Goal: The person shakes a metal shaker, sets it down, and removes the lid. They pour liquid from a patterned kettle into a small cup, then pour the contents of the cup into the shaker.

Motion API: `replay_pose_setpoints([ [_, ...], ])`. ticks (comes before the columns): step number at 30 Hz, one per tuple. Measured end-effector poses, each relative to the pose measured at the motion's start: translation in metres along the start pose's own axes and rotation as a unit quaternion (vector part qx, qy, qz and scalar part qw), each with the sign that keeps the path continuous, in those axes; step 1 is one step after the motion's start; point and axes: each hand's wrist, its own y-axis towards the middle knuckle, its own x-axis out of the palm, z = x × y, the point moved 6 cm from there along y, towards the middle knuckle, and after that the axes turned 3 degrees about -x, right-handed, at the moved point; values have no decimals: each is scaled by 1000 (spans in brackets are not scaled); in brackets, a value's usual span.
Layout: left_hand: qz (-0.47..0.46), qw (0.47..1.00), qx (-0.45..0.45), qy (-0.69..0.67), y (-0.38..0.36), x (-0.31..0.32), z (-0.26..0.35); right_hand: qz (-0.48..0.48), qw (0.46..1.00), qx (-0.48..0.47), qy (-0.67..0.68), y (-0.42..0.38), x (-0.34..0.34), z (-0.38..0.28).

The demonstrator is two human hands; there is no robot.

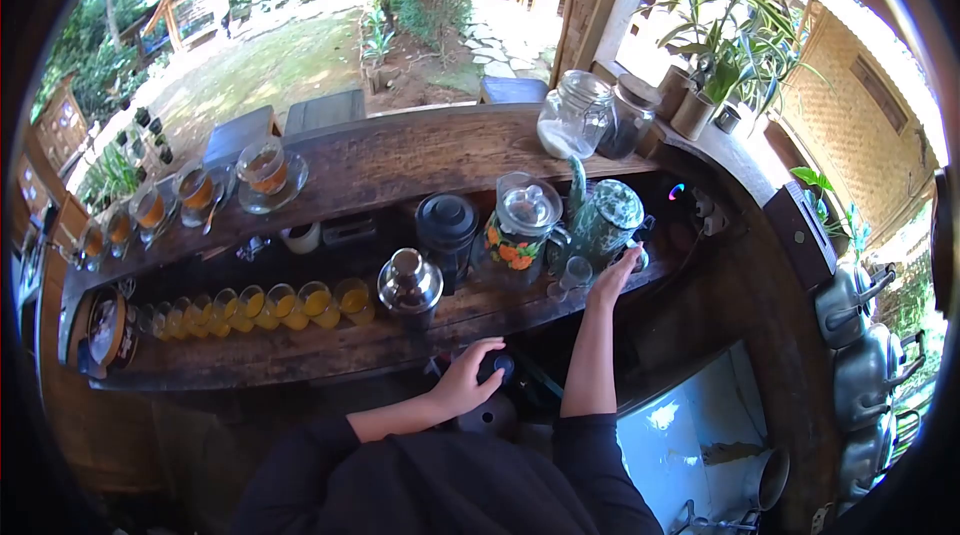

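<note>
My left hand [466, 383] is curled around a dark round-topped object [497, 365] below the counter's near edge; its kind is hard to make out. My right hand [612, 280] is raised with fingers stretched out, beside the green speckled teapot [612, 210]. A small pale round thing lies by its fingertips, partly hidden. Just left of this hand are small clear glasses [576, 273]. Further left stand a glass pitcher [520, 225] with orange flowers, a black-lidded container [447, 225] and a steel shaker [410, 285].
Several glasses of yellow drink [314, 303] line the lower counter [300, 360]. Several cups of amber drink [264, 171] on saucers stand along the upper ledge [400, 157]. Glass jars [578, 115] are at the back right. A metal sink [700, 435] and kettles [865, 375] are at right.
</note>
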Motion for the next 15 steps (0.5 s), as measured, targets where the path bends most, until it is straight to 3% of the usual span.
replay_pose_setpoints([
  [3, -14, 999, 50, 13, 52, 21, -7, 20, 998, 30, 47, 15, 0, 14],
  [7, -46, 999, -8, 21, 104, 53, -18, 34, 999, 1, 26, 39, -1, 16],
  [9, -66, 996, -50, 21, 114, 69, -25, -7, 994, -62, 91, 48, 6, 11],
  [11, -33, 995, -72, 54, 123, 73, -27, 7, 992, -63, 106, 51, 5, 10],
  [15, -7, 997, -79, -5, 141, 89, -50, -54, 986, -54, 147, 56, 10, 13],
])
